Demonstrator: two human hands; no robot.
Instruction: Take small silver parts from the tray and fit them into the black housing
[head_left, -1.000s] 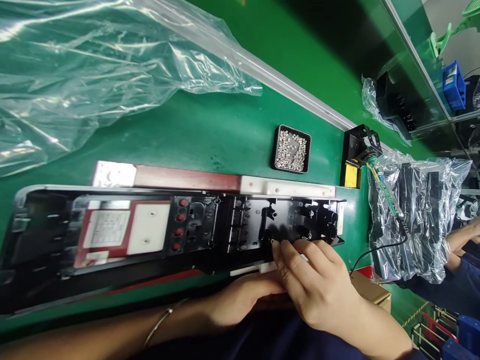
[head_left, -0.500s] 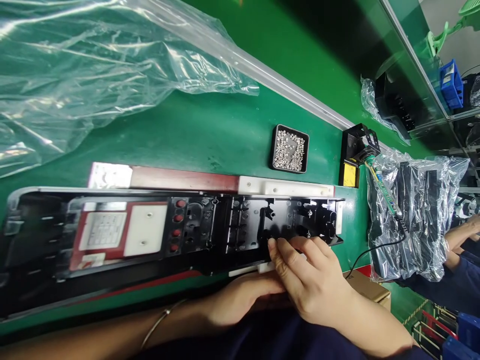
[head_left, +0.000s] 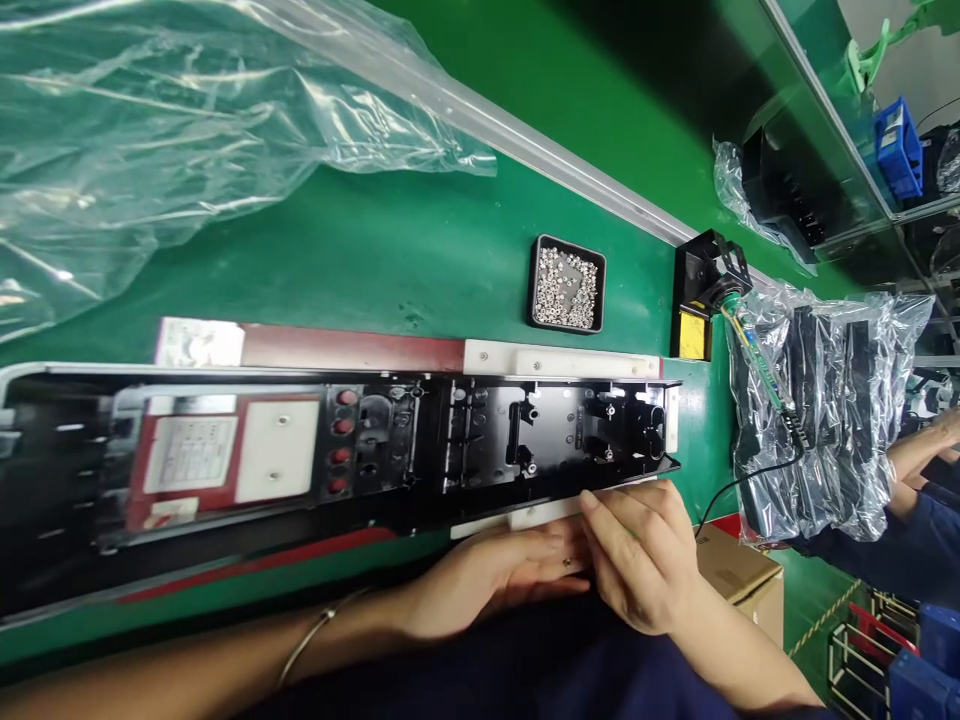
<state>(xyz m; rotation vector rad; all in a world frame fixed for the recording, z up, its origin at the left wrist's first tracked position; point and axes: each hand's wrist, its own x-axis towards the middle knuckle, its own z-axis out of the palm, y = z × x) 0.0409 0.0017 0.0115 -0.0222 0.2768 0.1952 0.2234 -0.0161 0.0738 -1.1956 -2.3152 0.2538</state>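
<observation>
My left hand (head_left: 499, 575) lies palm up and slightly cupped in front of a long black plastic housing (head_left: 420, 510). A small metal nut (head_left: 567, 562) rests on its fingers; anything deeper in the palm is hidden. Just to the right, my right hand (head_left: 649, 550) is closed, with fingers and thumb drawn together above the left fingertips. What it pinches, if anything, cannot be seen. Small metal pieces show on posts in the housing's right section, one being a metal insert (head_left: 531, 468). The housing sits on a red fixture (head_left: 352, 349) with white blocks (head_left: 585, 364).
Beyond the housing stands a black tray (head_left: 531, 290) of small metal nuts. A soldering iron (head_left: 761, 365) rests in its black stand (head_left: 694, 290), its cord trailing down. Clear plastic film (head_left: 247, 130) covers the back left. Bagged black parts (head_left: 832, 420) and a cardboard box (head_left: 739, 570) are at right.
My right hand has drawn back from the housing toward my left palm. A metal insert now shows on the post where its fingertips were. The view has shifted slightly.
</observation>
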